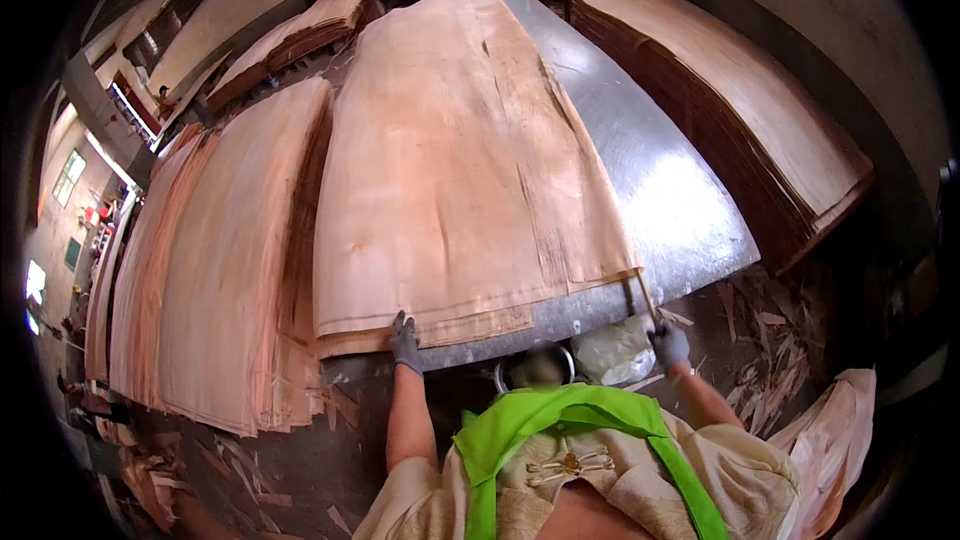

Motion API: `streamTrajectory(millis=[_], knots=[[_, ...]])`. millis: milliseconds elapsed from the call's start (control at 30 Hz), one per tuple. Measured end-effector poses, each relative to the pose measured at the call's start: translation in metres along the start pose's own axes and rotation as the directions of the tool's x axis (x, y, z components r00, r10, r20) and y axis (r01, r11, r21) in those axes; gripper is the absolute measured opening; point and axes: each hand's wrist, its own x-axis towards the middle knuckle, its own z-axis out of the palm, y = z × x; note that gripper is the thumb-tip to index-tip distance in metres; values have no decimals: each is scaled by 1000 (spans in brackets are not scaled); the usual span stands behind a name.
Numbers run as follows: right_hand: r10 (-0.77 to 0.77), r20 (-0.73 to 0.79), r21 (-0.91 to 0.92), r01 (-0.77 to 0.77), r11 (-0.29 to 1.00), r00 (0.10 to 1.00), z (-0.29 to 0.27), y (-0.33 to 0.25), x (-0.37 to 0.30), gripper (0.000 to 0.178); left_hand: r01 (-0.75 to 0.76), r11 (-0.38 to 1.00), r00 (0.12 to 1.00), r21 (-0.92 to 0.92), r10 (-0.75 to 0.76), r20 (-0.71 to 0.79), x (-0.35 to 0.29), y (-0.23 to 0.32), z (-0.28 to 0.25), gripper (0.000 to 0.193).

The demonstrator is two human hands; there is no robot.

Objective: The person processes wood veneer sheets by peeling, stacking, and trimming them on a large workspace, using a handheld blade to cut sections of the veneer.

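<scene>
A large pale wood veneer sheet point(430, 160) lies lengthwise over a metal-topped table point(680, 180), with the edges of other sheets showing beneath it. Its right side has a long split and dark, ragged patches. At the near left edge, my left hand point(406, 342), in a grey glove, lies with its fingers stretched up onto the veneer. My right hand point(671, 344), also gloved, is closed round a thin wooden stick point(646, 296) just off the table's near edge. The stick's upper end reaches the sheet's near right corner.
Tall veneer stacks stand left point(230, 250) and right point(730, 90) of the table, with more behind. Below the near edge are a white plastic bag point(614, 352) and a round metal rim point(502, 376). Veneer scraps point(770, 360) litter the floor. A person point(165, 98) is far left.
</scene>
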Motion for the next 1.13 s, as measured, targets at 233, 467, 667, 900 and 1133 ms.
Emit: streamTrajectory(millis=[233,467,667,900,1133], knots=[[105,48,128,-111,986,993,-3,69,-114,33,242,951,949,-194,-190,252,-1,-22,21,31],[34,-1,240,-33,970,999,0,-3,-13,25,338,934,865,-116,-259,430,-49,-37,103,18],[140,173,587,-216,780,975,3,14,20,15,433,886,840,-168,-328,433,-62,-36,133,14],[77,-129,139,-59,989,989,-66,94,32,27,456,871,839,-184,-350,417,-79,-44,151,16],[163,-69,40,-161,986,984,-116,193,64,23,462,883,806,-85,-378,455,-79,-59,156,39]])
